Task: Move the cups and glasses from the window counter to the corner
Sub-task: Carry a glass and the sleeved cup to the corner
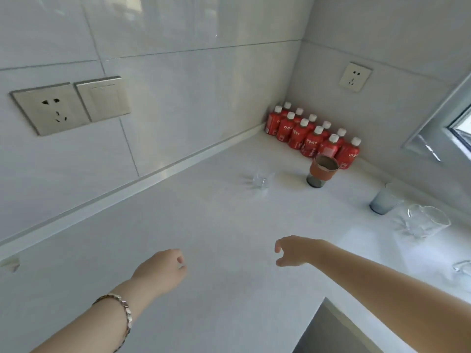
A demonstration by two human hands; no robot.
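A small clear glass [260, 180] stands on the white counter [178, 238] toward the corner. Right of it is a dark glass cup with an orange sleeve [321, 170]. Under the window at the right stand a blue-grey tumbler [385, 200] and a clear glass mug [425, 221]. Part of another clear glass [462, 267] shows at the right edge. My left hand [163, 270] hovers over the counter, fingers curled loosely, holding nothing. My right hand [295, 250] is beside it, fingers apart and empty.
Several red bottles with white caps [311, 135] fill the corner against the wall. Wall sockets [68, 105] sit on the left wall, and another socket [354, 77] on the right wall. A window frame [443, 128] is at the right. A sink edge [331, 324] lies at the lower right.
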